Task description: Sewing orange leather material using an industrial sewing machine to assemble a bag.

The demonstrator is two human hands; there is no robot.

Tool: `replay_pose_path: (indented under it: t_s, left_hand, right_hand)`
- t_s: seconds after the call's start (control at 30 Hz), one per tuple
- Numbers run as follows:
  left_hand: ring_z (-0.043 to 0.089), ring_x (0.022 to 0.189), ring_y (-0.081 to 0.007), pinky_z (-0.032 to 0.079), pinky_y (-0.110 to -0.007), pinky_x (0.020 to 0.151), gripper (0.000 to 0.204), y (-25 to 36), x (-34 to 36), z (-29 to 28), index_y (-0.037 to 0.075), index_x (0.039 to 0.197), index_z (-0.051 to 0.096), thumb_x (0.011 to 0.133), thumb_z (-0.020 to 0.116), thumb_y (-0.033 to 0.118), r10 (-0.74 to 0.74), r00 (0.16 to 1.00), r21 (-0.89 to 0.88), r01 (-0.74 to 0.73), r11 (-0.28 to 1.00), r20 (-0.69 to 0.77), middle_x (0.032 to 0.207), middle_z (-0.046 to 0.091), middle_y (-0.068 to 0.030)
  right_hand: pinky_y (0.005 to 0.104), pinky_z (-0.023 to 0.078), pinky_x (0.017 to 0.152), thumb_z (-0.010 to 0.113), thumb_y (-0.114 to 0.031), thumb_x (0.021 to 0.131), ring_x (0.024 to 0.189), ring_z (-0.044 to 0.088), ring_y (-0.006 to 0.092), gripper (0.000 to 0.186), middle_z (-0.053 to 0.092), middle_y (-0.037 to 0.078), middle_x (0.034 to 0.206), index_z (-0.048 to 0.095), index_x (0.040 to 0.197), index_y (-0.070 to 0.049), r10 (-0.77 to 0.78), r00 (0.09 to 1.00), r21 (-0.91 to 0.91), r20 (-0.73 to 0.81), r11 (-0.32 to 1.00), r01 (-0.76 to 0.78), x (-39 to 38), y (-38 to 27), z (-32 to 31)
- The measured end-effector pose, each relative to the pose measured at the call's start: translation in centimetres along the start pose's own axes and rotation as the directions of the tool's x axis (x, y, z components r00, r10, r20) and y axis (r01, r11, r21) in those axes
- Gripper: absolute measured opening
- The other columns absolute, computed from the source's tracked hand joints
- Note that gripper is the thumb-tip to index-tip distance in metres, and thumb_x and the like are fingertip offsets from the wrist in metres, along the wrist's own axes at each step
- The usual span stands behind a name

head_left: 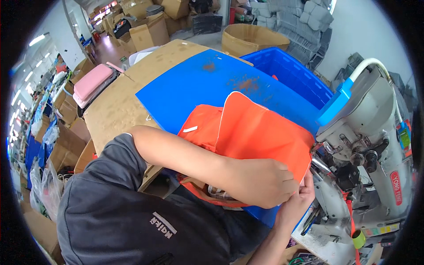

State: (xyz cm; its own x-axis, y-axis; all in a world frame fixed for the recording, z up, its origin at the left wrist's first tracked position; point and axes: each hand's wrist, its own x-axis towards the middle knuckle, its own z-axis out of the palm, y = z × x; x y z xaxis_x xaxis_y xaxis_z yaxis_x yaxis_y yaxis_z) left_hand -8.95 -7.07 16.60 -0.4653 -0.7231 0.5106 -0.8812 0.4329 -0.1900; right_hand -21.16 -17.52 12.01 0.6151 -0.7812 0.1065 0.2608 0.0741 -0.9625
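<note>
An orange fabric piece (260, 132) with pale piping along one edge is spread over a blue sheet (176, 84) on the worktable. A small white label (190, 129) lies on its left part. Reaching across from the left, my left hand (267, 183) is closed on the fabric's near right edge, fingers curled and partly hidden. My right hand (301, 193) comes up from below and pinches the same edge beside it, the two hands touching or nearly so. Part of the orange fabric hangs below my left forearm, its inside showing a printed patch. Just right of both hands stands a sewing machine (375, 128).
A blue lamp head (335, 102) on a white flexible neck hangs by the machine. Behind the table stand a blue plastic crate (291, 70) and a large round cardboard bin (254, 37). A pink case (93, 81) lies at the table's left edge. Cartons crowd the left side.
</note>
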Motion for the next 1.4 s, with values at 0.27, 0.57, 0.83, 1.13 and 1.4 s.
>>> replay_pose_path:
  t_s: [0.27,0.57,0.83,1.13,1.4]
  left_hand:
    - [0.059,0.072,-0.0178,0.046,-0.029,0.062,0.012,-1.7,0.8,1.1,0.005,0.072,0.062,0.076,0.061,0.017,-0.099,0.994,-0.051,0.097,0.994,-0.039,0.076,0.056,-0.0043]
    - [0.062,0.076,-0.022,0.049,-0.035,0.063,0.013,-3.8,1.3,1.5,0.004,0.076,0.062,0.074,0.061,0.017,-0.072,0.997,-0.048,0.073,0.996,0.022,0.077,0.058,-0.0068]
    - [0.057,0.076,-0.0177,0.044,-0.03,0.063,0.012,-4.7,1.5,2.3,0.006,0.077,0.061,0.074,0.059,0.017,-0.012,0.992,0.098,0.025,0.995,-0.129,0.083,0.055,-0.0038]
    - [0.054,0.075,-0.0156,0.043,-0.028,0.061,0.012,-5.5,-0.1,0.8,0.008,0.073,0.06,0.073,0.061,0.02,0.026,0.997,0.161,-0.037,0.986,0.07,0.079,0.051,-0.0014]
    - [0.058,0.074,-0.0179,0.047,-0.031,0.061,0.011,-6.1,0.5,1.6,0.007,0.072,0.062,0.071,0.061,0.018,0.0,0.997,0.096,-0.007,0.995,0.073,0.076,0.054,-0.0024]
  right_hand:
    - [0.0221,0.051,0.08,0.058,0.009,0.087,0.093,0.065,0.0107,0.044,0.068,0.012,0.109,0.048,0.13,0.008,-0.002,0.999,-0.102,0.051,0.995,0.007,0.1,-0.2,-0.8]
    - [0.022,0.049,0.082,0.047,0.011,0.09,0.097,0.065,0.0123,0.039,0.068,0.015,0.109,0.047,0.129,0.01,-0.044,0.998,-0.317,0.045,0.947,0.056,-0.2,-1.4,-1.0]
    - [0.0234,0.05,0.081,0.05,0.011,0.087,0.096,0.064,0.0141,0.037,0.068,0.013,0.108,0.05,0.123,0.007,-0.022,1.0,-0.402,-0.007,0.916,0.017,-0.2,-1.9,-0.1]
    - [0.0218,0.05,0.071,0.052,0.014,0.082,0.08,0.062,0.0092,0.028,0.066,0.006,0.091,0.055,0.108,0.003,-0.023,1.0,-0.523,0.003,0.852,0.021,-1.7,-2.6,-0.8]
    - [0.0195,0.049,0.072,0.052,0.012,0.086,0.085,0.064,0.0085,0.025,0.069,0.01,0.096,0.055,0.11,0.005,0.004,1.0,-0.356,-0.001,0.935,-0.004,-0.3,-1.9,-1.2]
